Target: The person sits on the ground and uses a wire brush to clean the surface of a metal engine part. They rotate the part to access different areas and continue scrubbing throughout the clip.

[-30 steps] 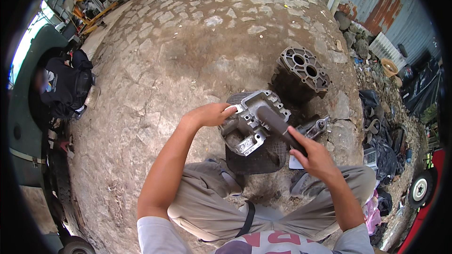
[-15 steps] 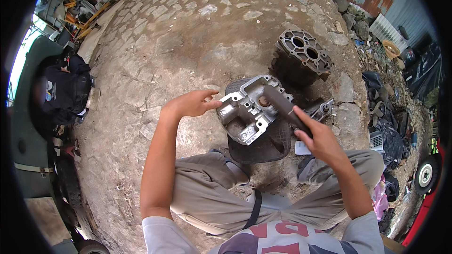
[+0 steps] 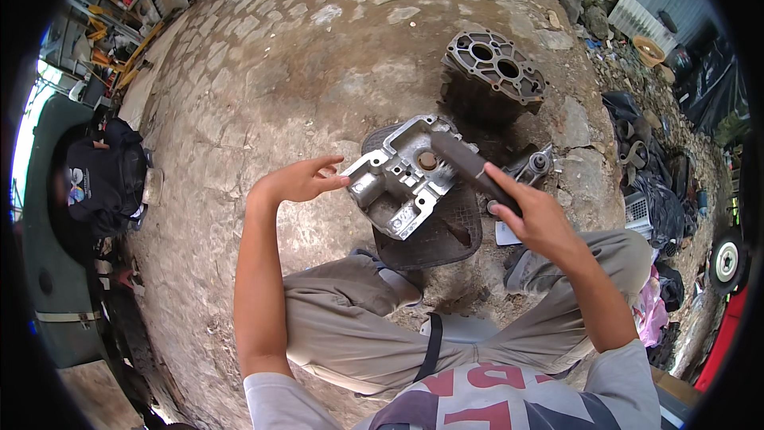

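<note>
A silver metal casing [image 3: 392,209] with open cavities rests tilted on a dark, worn mat [image 3: 434,245] on the ground before me. My left hand [image 3: 298,180] is beside its left corner, fingers stretched apart, with a fingertip at the casing's edge. In my right hand [image 3: 537,219] is a brush [image 3: 471,161] with a dark, flat back and handle. Its bristles lie against the casing's right part, near a round brownish hole, and the brush hides some of that side.
Beyond the casing stands a dark metal block [image 3: 495,72] with a ribbed flange and two large holes. A smaller metal part [image 3: 535,166] lies right of the brush. Black bags [image 3: 656,211] and rubble line the right side; a dark green vehicle body [image 3: 60,271] stands left.
The whole view has shifted, so the ground and things appear farther left and slightly higher. The brush stays on the casing's right part, and my left hand remains at its left corner.
</note>
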The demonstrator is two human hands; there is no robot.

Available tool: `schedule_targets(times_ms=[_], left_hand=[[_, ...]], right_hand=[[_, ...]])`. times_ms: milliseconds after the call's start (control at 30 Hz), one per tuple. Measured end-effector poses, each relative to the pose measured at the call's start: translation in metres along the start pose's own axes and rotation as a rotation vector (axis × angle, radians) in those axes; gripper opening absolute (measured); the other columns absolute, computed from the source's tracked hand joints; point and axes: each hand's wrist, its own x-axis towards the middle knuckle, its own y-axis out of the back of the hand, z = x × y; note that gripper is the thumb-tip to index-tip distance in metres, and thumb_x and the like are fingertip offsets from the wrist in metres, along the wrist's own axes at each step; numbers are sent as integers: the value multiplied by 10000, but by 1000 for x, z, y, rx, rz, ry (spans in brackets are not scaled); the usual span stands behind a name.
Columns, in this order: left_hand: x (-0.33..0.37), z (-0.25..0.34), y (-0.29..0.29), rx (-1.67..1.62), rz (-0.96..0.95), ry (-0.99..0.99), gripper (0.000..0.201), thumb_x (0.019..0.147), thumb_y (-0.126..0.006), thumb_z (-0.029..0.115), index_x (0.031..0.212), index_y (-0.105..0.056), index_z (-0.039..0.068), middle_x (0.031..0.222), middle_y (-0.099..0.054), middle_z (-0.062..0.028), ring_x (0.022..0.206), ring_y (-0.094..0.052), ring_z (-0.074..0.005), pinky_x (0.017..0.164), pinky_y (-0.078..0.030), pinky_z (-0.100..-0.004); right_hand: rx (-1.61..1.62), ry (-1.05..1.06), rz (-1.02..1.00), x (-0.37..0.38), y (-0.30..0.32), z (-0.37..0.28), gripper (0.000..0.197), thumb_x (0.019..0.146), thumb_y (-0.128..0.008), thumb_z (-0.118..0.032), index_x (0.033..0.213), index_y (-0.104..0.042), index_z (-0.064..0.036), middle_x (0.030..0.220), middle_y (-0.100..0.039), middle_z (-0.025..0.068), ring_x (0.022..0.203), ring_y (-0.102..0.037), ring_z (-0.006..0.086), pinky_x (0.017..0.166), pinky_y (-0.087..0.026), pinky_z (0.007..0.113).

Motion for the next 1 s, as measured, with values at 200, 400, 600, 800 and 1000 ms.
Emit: schedule_targets(times_ms=[200, 400, 600, 800, 1000], left_hand=[[4, 0, 5, 17, -26, 0, 846, 1006, -722, 583, 1639, -460, 87, 1454, -657, -244, 1343, -634, -343, 1098, -516, -417], [7, 5, 4, -82, -38, -46, 635, 993, -755, 564, 1308, -706, 15, 1178, -771, -176, 1122, -715, -284, 942, -568, -405], [0, 17, 6, 18, 20, -95, 427, 1013, -775, 442, 995, -716, 20, 884, -720, -90, 846, -651, -209, 765, -518, -388], [-1, 26, 7, 13, 28, -35, 457, 1058, -695, 476, 1039, -735, 21, 933, -760, -114, 881, -698, -219, 780, -546, -396], [1, 19, 4, -23, 33, -60, 540, 1043, -681, 548, 1087, -759, 15, 967, -778, -143, 910, -724, -265, 786, -559, -417]], right_hand=[[74, -29, -35, -4, 5, -3, 689, 1032, -711, -296, 1658, -425, -290, 1098, -746, 234, 951, -731, 443, 832, -573, 509], [154, 304, -249, -17, -17, -35, 692, 1031, -709, -333, 1660, -420, -310, 1059, -734, 203, 944, -725, 419, 843, -585, 490], [-60, -44, -43, 2, 14, -3, 692, 1030, -707, -316, 1658, -418, -291, 1124, -750, 217, 981, -730, 428, 863, -575, 500], [1, 48, -55, -7, 9, -7, 697, 1027, -715, -319, 1659, -421, -297, 1113, -747, 216, 967, -729, 418, 855, -574, 493], [89, 243, -238, -9, 0, -31, 697, 1022, -725, -316, 1655, -433, -306, 1141, -741, 196, 957, -726, 409, 848, -575, 490]])
